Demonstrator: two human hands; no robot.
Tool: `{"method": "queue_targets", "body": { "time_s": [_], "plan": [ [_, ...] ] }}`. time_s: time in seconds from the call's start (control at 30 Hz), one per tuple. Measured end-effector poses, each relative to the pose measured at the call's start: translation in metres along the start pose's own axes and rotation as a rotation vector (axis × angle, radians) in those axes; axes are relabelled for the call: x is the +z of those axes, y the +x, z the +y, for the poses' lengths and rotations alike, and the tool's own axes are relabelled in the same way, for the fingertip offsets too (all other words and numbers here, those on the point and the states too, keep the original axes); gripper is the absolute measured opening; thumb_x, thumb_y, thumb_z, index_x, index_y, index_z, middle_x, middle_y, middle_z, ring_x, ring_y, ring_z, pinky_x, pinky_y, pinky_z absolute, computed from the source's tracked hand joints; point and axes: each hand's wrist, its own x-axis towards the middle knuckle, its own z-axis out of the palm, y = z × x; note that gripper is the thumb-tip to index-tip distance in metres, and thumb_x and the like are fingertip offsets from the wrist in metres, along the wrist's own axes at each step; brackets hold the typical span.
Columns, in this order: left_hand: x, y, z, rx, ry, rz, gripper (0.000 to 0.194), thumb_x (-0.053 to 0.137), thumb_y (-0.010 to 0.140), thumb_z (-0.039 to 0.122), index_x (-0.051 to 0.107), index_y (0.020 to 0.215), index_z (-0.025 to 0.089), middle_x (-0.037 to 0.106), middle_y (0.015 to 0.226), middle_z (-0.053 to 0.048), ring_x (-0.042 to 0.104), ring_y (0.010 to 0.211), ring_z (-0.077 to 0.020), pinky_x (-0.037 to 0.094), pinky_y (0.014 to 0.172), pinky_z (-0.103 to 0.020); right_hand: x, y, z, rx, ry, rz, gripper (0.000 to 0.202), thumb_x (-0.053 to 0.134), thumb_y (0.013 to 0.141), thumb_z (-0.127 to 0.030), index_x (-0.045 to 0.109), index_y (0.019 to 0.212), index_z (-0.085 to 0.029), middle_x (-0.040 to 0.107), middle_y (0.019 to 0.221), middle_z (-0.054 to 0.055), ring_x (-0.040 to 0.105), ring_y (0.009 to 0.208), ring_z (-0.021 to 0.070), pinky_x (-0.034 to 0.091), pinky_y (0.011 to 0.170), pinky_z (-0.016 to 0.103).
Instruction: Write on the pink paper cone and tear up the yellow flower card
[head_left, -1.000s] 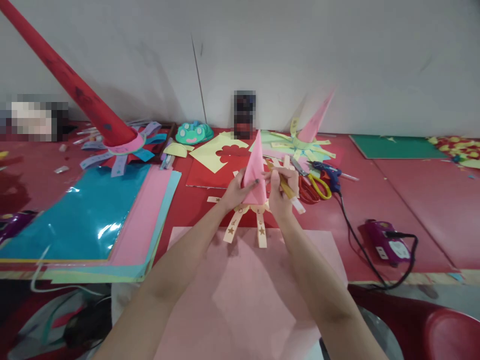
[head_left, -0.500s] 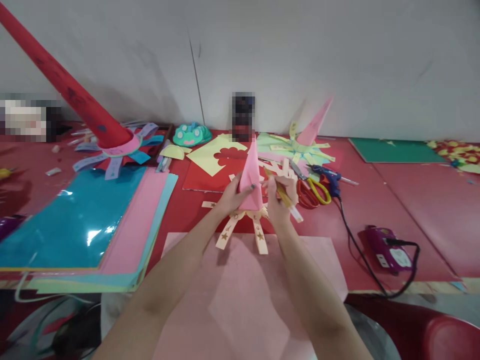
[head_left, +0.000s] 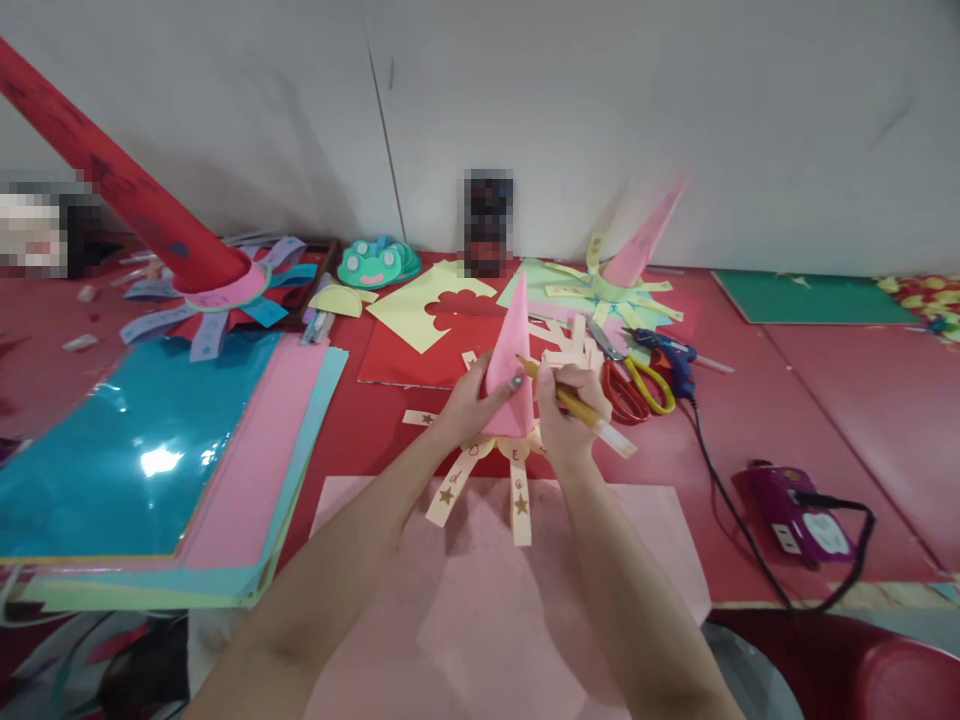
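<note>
A pink paper cone (head_left: 513, 350) stands upright in front of me. Around its base is a cream scalloped ring with paper strips (head_left: 520, 500) that carry letters and gold stars. My left hand (head_left: 472, 402) is closed on the cone's left side, thumb across its front. In my right hand (head_left: 576, 408) is a gold marker (head_left: 585, 408), held like a pen, its tip at the cone's right front face. Pink paper (head_left: 480, 600) lies under my forearms. Just right of my right hand lie scissors (head_left: 637, 385) with red and yellow handles.
A blue glue gun (head_left: 671, 362) lies right, its cord running to a purple power adapter (head_left: 802, 515). A tall red cone (head_left: 150, 190) leans at left above a blue plastic folder (head_left: 142, 450). Another pink cone (head_left: 637, 245) and a green paper frog (head_left: 375, 262) sit near the wall.
The marker's tip has come down onto the cone's face, and the marker now lies flatter in my right hand. My left hand still holds the cone. The whole view has shifted slightly.
</note>
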Motion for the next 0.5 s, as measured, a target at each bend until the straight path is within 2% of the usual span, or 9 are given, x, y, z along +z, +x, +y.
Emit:
{"method": "queue_targets", "body": {
  "time_s": [0.2,0.5],
  "plan": [
    [0.0009,-0.0011,0.0011,-0.011,-0.039,-0.029,0.041,0.054,0.081,0.046,0.052,0.109,0.017,0.061,0.106,-0.008,0.059,0.094,-0.0211,0.049,0.078,-0.031,0.0002,0.0004,0.0011,-0.016,0.051,-0.007,0.02,0.061,0.077,-0.016,0.047,0.063,-0.019,0.046,0.053,-0.007,0.041,0.043,0.0052,0.038,0.042,0.021],
    [0.0019,0.0007,-0.0051,0.035,-0.026,-0.003,0.039,0.054,0.081,0.044,0.051,0.11,0.017,0.062,0.104,-0.007,0.059,0.093,-0.0202,0.048,0.078,-0.031,0.0004,-0.0011,0.0032,0.032,-0.013,-0.054,0.02,0.06,0.079,-0.026,0.049,0.064,-0.02,0.053,0.055,-0.004,0.048,0.047,0.0074,0.043,0.047,0.023]
  ]
}}
